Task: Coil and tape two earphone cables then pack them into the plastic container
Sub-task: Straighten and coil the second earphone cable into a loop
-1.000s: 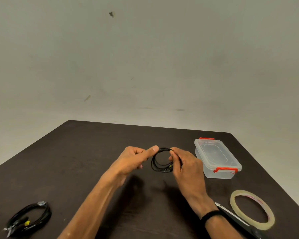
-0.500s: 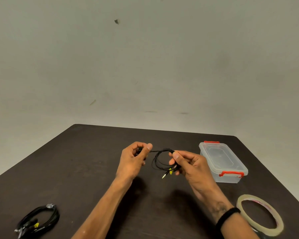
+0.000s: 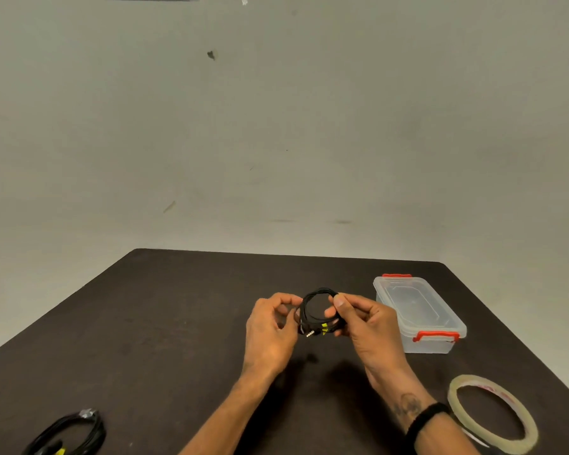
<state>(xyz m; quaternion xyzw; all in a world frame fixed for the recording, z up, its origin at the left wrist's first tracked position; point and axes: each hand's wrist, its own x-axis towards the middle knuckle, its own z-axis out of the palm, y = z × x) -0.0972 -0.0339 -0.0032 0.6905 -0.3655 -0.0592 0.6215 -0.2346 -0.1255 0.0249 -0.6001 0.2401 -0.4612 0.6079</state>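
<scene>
Now both hands, left [image 3: 270, 326] and right [image 3: 365, 323], pinch coiled black earphone cable [image 3: 316, 311]; yellow tag unreadable.

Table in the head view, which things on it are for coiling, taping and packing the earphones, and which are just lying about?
For the job:
- black earphone coil, held between left hand and right hand
- second earphone bundle, near left corner
- tape roll
- lidded plastic container

Just lying about:
- nothing on the table that I can make out
</scene>
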